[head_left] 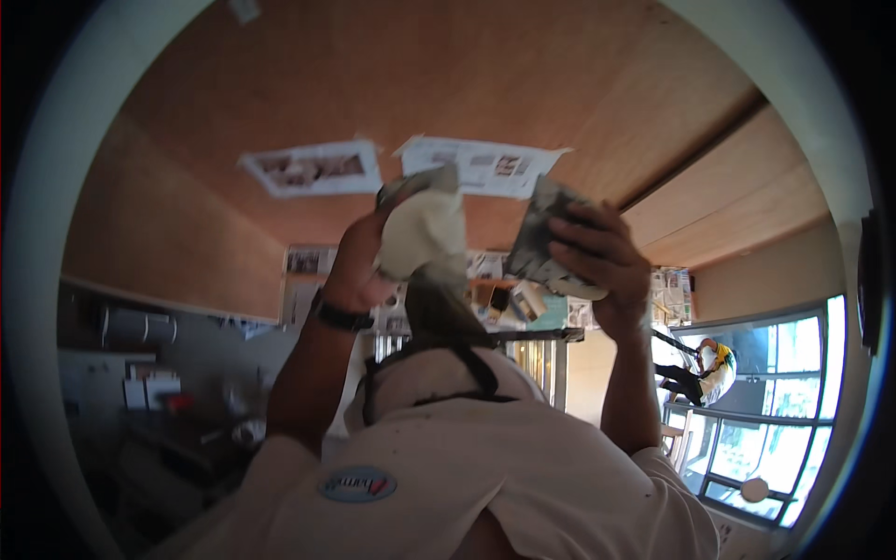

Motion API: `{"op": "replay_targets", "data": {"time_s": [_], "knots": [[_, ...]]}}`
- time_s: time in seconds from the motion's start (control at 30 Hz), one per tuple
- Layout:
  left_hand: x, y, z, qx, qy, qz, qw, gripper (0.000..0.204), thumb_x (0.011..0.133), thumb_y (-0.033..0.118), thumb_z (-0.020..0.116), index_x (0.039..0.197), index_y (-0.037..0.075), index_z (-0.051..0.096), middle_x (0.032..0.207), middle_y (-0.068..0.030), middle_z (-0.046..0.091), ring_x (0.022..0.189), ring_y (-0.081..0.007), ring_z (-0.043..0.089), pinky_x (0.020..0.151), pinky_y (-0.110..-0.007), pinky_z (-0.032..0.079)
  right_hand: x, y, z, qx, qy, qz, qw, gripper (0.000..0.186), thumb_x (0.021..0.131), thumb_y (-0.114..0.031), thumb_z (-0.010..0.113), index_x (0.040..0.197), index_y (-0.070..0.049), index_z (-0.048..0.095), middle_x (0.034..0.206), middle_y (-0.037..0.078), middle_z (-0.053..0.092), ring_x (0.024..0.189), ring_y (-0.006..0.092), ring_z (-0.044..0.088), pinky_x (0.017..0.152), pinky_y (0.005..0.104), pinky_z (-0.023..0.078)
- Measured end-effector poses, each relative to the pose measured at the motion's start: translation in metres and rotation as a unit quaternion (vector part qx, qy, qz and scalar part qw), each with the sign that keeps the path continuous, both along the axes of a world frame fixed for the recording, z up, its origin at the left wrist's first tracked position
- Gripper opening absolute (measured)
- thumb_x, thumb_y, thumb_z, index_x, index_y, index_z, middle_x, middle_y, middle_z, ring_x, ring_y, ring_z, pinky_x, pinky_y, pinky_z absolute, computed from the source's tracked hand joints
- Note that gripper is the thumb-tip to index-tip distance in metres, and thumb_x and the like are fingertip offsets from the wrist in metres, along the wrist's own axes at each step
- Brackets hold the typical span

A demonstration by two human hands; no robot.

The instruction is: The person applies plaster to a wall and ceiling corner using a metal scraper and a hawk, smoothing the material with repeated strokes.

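Observation:
My left hand (359,261), with a dark watch band on its wrist, is raised and closed on a cream-coloured crumpled piece of cloth or paper (425,229). Beside it, my right hand (602,257) grips a grey-and-white crumpled sheet (546,238). The two pieces are close together, and I cannot tell whether they touch. Both forearms rise from a cream shirt (485,467) with dark straps over it, which fills the lower part of the view.
A brown wooden panel (373,84) spans the top, with two printed sheets (317,168) (485,166) stuck on it. Windows (775,411) are at the right, with another person in yellow and black (709,369) near them. Dim shelves with boxes (140,373) stand at the left.

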State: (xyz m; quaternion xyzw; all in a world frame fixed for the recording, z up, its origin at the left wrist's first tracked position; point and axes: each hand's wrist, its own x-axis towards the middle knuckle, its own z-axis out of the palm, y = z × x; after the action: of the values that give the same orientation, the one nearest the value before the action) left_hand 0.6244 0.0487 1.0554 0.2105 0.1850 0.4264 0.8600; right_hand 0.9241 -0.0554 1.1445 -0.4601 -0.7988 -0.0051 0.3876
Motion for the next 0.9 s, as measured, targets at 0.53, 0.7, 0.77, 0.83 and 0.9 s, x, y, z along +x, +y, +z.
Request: {"op": "replay_targets", "data": {"time_s": [0.53,0.7,0.77,0.83,0.9], "knots": [[0.0,-0.005,0.032,0.036,0.116,0.005,0.993,0.035,0.104,0.025,0.06,0.129,0.0,0.062,0.115,-0.0082,0.072,0.1,-0.0181,0.072,0.086,-0.034,0.06,-0.017,0.021,0.007,-0.012,-0.103,0.137,0.985,0.028,0.072,-0.016,0.08,0.099,-0.023,0.082,0.11,-0.009,0.076,0.116,0.0221,0.066,0.119,0.0585,0.033],[0.004,-0.007,0.036,0.05,0.154,0.016,0.987,0.035,0.104,0.026,0.06,0.125,-0.002,0.063,0.113,-0.0094,0.072,0.099,-0.0181,0.073,0.084,-0.034,0.061,-0.023,0.037,0.019,0.03,-0.088,0.131,0.987,0.026,0.071,-0.014,0.084,0.096,-0.022,0.081,0.109,-0.007,0.076,0.116,0.022,0.066,0.12,0.0588,0.033],[0.007,-0.008,0.04,0.064,0.167,0.002,0.984,0.035,0.104,0.026,0.06,0.125,-0.002,0.063,0.113,-0.0099,0.072,0.099,-0.0184,0.073,0.085,-0.035,0.061,-0.029,0.039,0.01,0.05,-0.105,0.148,0.982,0.028,0.07,-0.015,0.085,0.097,-0.022,0.081,0.108,-0.007,0.076,0.116,0.0217,0.066,0.12,0.0585,0.034],[0.006,-0.008,0.042,0.085,0.187,-0.003,0.979,0.035,0.104,0.026,0.06,0.125,-0.002,0.063,0.113,-0.0104,0.072,0.099,-0.0188,0.072,0.085,-0.035,0.061,-0.031,0.036,0.009,0.015,-0.114,0.181,0.977,0.031,0.067,-0.018,0.087,0.097,-0.022,0.081,0.106,-0.007,0.076,0.115,0.021,0.066,0.118,0.06,0.035],[0.003,-0.007,0.027,0.041,0.151,-0.007,0.988,0.036,0.104,0.026,0.059,0.127,-0.002,0.062,0.114,-0.0107,0.072,0.1,-0.0194,0.072,0.086,-0.035,0.06,-0.03,0.035,0.011,-0.005,-0.126,0.199,0.972,0.031,0.066,-0.019,0.088,0.097,-0.022,0.081,0.106,-0.008,0.076,0.115,0.0205,0.066,0.117,0.0611,0.035]]}}
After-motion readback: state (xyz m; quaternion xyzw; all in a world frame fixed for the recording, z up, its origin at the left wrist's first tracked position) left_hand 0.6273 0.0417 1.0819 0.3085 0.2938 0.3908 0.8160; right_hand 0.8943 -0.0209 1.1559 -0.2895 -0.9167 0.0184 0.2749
